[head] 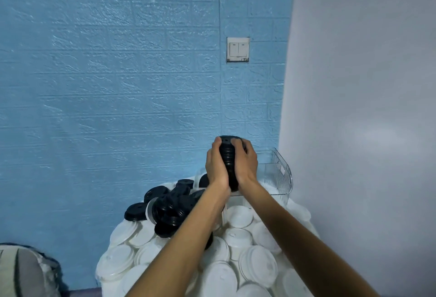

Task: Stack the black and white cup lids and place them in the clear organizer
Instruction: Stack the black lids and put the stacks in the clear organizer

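Observation:
A tall stack of black cup lids stands upright between both of my hands, above the near end of the clear organizer. My left hand grips the stack's left side and my right hand grips its right side, fingertips on the top lid. Loose black lids lie heaped to the left of the organizer. White lids cover the surface below my forearms. The bottom of the stack is hidden behind my wrists.
A blue brick-textured wall with a light switch rises behind the pile. A plain white wall stands close on the right of the organizer. A striped cushion shows at the lower left.

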`<state>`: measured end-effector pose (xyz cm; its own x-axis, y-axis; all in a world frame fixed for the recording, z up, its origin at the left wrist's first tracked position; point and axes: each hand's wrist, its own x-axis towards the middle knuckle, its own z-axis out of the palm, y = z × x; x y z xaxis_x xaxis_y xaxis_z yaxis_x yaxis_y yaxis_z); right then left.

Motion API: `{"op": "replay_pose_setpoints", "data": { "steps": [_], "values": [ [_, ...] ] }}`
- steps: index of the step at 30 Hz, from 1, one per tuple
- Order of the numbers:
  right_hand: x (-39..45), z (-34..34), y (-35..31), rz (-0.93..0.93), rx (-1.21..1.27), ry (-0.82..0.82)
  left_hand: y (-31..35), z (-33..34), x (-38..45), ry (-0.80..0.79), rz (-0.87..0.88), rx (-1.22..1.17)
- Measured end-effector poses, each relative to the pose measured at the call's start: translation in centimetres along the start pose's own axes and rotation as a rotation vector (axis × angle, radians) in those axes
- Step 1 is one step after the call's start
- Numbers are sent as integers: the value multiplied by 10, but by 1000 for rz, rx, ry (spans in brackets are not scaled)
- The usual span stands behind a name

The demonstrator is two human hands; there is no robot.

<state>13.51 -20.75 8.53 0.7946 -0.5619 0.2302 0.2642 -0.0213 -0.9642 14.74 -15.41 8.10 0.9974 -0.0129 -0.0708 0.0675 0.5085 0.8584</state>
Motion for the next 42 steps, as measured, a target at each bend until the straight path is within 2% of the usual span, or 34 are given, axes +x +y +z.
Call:
{"op": "replay_pose_setpoints", "data": {
  "steps": [5,13,17,22,28,35,42],
  "values": [
    [57,3,1,33,-56,-96,4,21,54,-16,20,7],
    [137,8,26,24,-100,-234,-2,39,137,-168,-32,89],
    [169,10,45,45,-55,-256,-15,45,171,-188,29,231],
    [192,17,72,94,-45,-244,-32,44,201,-215,12,335],
    [208,22,80,121,-80,-269,-38,48,217,-162,11,341],
    [213,22,92,213,-92,-313,-47,51,214,-43,-95,325],
    [212,16,95,192,-81,-314,-55,52,210,-36,-1,377]
  ]
}}
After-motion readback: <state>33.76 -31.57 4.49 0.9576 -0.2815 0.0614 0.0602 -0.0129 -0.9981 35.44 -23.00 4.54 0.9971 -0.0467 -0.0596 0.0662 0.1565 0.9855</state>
